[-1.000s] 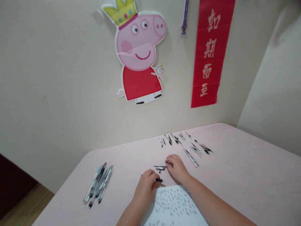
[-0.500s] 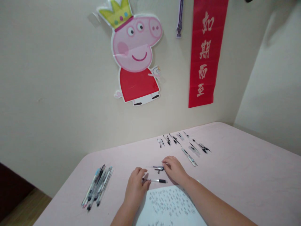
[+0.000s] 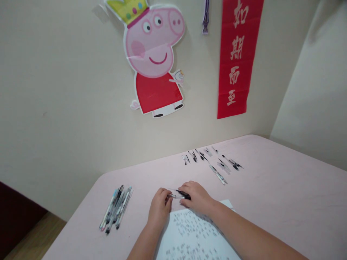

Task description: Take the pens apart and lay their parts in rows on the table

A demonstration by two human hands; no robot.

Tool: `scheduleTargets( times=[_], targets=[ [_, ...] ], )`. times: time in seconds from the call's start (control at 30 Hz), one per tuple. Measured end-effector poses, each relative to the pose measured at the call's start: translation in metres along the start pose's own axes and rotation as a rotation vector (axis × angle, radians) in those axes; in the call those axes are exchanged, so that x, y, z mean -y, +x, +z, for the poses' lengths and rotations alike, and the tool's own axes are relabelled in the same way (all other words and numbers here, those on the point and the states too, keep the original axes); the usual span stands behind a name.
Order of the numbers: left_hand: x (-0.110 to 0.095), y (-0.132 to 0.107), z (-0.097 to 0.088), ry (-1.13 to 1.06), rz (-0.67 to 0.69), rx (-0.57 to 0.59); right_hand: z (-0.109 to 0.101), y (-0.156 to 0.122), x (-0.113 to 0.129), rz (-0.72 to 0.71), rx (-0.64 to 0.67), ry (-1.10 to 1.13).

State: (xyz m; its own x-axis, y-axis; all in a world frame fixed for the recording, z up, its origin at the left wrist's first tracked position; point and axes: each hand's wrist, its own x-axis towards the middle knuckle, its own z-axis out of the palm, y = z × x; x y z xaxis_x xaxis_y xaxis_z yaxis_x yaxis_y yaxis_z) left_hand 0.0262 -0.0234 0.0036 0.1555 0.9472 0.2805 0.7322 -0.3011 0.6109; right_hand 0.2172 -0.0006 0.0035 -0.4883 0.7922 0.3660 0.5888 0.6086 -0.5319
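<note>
A slim clear pen point(image 3: 176, 196) with a dark end lies level between my two hands. My left hand point(image 3: 159, 206) pinches its left end between thumb and fingertips. Around the dark right end, the thumb and fingers of my right hand point(image 3: 197, 196) are closed. Just behind the pen, a black pen part point(image 3: 183, 193) reaches toward the right fingers, which partly hide it. Below both hands lies a sheet of white paper point(image 3: 189, 240) covered in handwritten characters; the right forearm crosses its right side.
On the left of the pink-covered table point(image 3: 284, 202) lies a bundle of several pens point(image 3: 117, 208). Toward the wall are groups of small pen parts point(image 3: 202, 156), with a light-coloured pen point(image 3: 218, 175) nearer. A cartoon pig cutout point(image 3: 158, 90) and a red banner point(image 3: 235, 76) hang behind.
My left hand has lifted the pen away from the table near the paper. My right hand has come to the pen's dark end and closed there. The view has tipped slightly downward.
</note>
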Motion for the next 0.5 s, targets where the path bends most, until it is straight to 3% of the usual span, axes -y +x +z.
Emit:
scheduleTargets(
  times=[0.3, 0.5],
  targets=[
    [0.0046, 0.0004, 0.0034, -0.01, 0.005, -0.021, 0.0033, -0.0005, 0.0053, -0.087, 0.047, -0.111],
    [0.0083, -0.0007, 0.0066, -0.046, 0.015, -0.094, 0.0024, 0.0023, 0.0105, -0.133, 0.079, -0.178]
  ],
)
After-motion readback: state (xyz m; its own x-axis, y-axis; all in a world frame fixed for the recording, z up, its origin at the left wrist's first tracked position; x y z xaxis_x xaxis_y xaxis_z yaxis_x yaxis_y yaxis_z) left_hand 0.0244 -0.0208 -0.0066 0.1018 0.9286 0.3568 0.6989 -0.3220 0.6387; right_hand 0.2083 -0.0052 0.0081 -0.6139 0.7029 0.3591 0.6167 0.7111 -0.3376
